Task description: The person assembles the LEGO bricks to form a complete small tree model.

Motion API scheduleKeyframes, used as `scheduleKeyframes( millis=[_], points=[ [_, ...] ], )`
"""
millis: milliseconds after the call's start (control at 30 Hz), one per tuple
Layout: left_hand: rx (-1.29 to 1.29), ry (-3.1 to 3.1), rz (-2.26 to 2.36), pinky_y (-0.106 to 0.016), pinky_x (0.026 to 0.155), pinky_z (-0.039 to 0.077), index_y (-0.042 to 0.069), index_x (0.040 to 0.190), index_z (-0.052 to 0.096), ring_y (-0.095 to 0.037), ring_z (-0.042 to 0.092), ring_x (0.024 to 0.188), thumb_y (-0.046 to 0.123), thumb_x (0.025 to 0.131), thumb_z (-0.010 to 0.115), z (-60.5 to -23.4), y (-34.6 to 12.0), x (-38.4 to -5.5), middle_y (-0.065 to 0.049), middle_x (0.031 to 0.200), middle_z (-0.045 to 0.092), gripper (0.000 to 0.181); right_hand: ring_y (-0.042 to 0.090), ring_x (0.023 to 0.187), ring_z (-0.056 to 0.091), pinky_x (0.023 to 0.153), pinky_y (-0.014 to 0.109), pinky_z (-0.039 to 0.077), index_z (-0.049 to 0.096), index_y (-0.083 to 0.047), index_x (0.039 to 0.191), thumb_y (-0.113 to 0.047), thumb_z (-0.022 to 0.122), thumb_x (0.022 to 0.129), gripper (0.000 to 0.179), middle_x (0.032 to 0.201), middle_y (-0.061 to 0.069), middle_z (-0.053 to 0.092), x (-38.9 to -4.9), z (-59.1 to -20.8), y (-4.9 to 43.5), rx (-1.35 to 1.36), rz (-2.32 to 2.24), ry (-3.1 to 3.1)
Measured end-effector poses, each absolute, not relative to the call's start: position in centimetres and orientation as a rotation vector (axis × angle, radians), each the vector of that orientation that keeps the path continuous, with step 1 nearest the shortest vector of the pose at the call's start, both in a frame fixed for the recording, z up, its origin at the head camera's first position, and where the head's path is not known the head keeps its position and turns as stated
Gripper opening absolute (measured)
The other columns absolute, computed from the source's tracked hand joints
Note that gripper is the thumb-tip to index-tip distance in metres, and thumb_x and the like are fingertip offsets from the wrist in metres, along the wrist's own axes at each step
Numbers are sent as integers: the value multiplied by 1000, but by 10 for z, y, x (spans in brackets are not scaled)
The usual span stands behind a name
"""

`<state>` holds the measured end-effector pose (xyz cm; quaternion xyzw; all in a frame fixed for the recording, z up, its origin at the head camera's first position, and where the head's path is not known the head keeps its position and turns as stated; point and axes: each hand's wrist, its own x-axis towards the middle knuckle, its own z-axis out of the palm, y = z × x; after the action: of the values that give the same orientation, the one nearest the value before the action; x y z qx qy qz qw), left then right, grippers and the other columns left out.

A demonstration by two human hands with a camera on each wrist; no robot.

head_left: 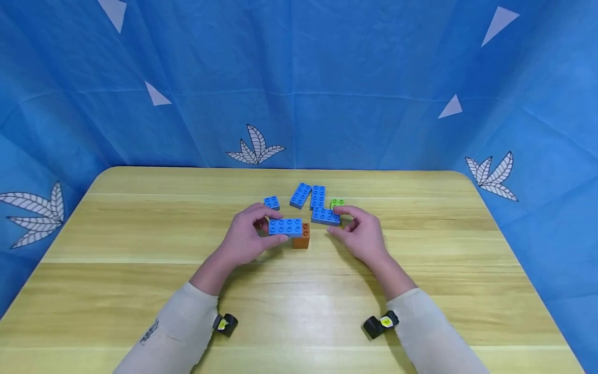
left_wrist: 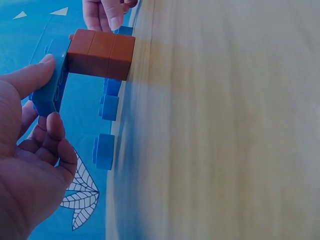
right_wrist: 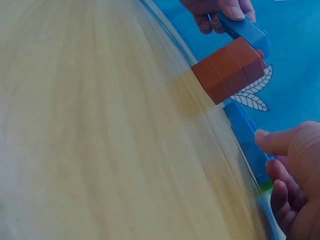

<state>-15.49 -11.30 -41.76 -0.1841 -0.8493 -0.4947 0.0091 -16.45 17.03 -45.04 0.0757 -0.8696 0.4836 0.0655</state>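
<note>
In the head view my left hand [head_left: 249,231] pinches a blue eight-stud brick [head_left: 285,226] by its left end, thumb on the near side. The brick's right end overlaps the top of an upright orange-brown stack [head_left: 301,242]; two studs show beside it. From the left wrist view, the stack [left_wrist: 101,54] consists of three bricks and the blue brick [left_wrist: 59,75] juts off its top. My right hand [head_left: 358,234] is at the right end of another blue brick [head_left: 325,215], index fingertip over its corner and thumb [right_wrist: 272,141] near its closer side.
Two long blue bricks [head_left: 300,196] [head_left: 317,197] lie farther back on the wooden table [head_left: 140,234]. A shorter blue brick [head_left: 271,202] lies beyond my left hand. A green brick [head_left: 337,202] sits just behind my right fingers. Blue patterned cloth [head_left: 374,130] hangs behind the table.
</note>
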Motion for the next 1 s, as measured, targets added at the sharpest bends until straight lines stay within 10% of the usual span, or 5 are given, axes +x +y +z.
scheduleKeyframes(
  millis=[300, 1000],
  points=[
    [-563, -2655, -1555, -33, 68, 48, 6, 115, 71, -21, 53, 82, 18, 79, 88, -417, -114, -155, 0, 96, 59, 41, 19, 60, 55, 53, 29, 45, 74, -14, 114, -13, 88, 78, 39, 84, 4, 67, -161, -451, 170, 220, 1438, -2625],
    [-582, -2619, -1578, -34, 66, 47, 5, 113, 72, -25, 53, 80, 14, 78, 88, -415, -112, -158, -1, 97, 60, 40, 23, 62, 56, 47, 25, 41, 73, -12, 116, -20, 86, 81, 38, 105, 2, 69, -159, -450, 177, 24, 1687, -2546]
  ],
)
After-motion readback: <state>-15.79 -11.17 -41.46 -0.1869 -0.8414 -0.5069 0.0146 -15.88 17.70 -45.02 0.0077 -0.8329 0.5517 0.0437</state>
